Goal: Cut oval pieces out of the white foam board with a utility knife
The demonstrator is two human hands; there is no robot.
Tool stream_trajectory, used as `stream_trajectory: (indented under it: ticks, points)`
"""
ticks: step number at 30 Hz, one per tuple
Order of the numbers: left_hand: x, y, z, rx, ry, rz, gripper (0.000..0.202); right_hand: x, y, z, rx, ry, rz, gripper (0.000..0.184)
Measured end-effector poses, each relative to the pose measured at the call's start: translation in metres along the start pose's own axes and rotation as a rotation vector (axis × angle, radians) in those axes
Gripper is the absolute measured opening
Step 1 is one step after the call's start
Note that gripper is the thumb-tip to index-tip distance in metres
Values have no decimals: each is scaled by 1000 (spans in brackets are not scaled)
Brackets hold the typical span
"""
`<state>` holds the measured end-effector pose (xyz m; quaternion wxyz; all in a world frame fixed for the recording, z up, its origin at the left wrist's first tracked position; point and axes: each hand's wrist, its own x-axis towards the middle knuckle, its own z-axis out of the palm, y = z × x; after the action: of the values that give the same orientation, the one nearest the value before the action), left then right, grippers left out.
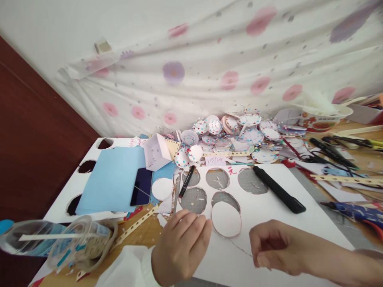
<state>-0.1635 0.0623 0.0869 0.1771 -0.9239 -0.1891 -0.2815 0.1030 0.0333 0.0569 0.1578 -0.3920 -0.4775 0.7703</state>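
Observation:
My left hand (183, 248) is curled, knuckles up, over the near edge of a white card sheet (302, 235). Its fingertips are turned under, so what they hold, if anything, is hidden. To the right, above the same sheet, my right hand (278, 248) has its fingers bent in a pinch; I cannot make out anything between them. A thin wavy line (239, 248) runs across the sheet to its fingertips, a strand or a cut edge. Between the hands, a white paper disc (226, 219) partly covers a round cut-out hole in the sheet.
A marker (187, 181) and a black pen-like tool (279, 189) lie on the sheet. Dotted paper discs (251, 135) are heaped behind. At left are blue paper (110, 175), a phone (141, 187), a white box (157, 151) and a bottle (32, 239). Pliers (356, 211) lie right.

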Motion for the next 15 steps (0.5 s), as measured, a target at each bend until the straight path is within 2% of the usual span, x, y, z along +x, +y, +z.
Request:
stream_trajectory:
  ticks: [4, 6, 8, 10, 11, 13, 15]
  points:
    - [-5, -1, 3, 5, -2, -6, 25, -5, 5, 3, -123, 34, -31, 33]
    - [-8, 2, 7, 34, 0, -3, 22, -7, 7, 7, -302, 140, -10, 22]
    - [-9, 6, 12, 9, -18, -68, 20, -8, 8, 10, -595, 264, -101, 11]
    - [-8, 11, 14, -171, -94, -267, 20, -10, 9, 8, -972, 392, -370, 18]
    - [-7, 13, 13, -338, -173, -434, 21, -11, 9, 5, -1154, 454, -541, 23]
    - [-3, 16, 9, -812, -427, -839, 18, -14, 10, -2, -1438, 567, -840, 29]
    - [1, 16, 2, -1331, -711, -1169, 15, -18, 10, -11, -1568, 638, -989, 32]
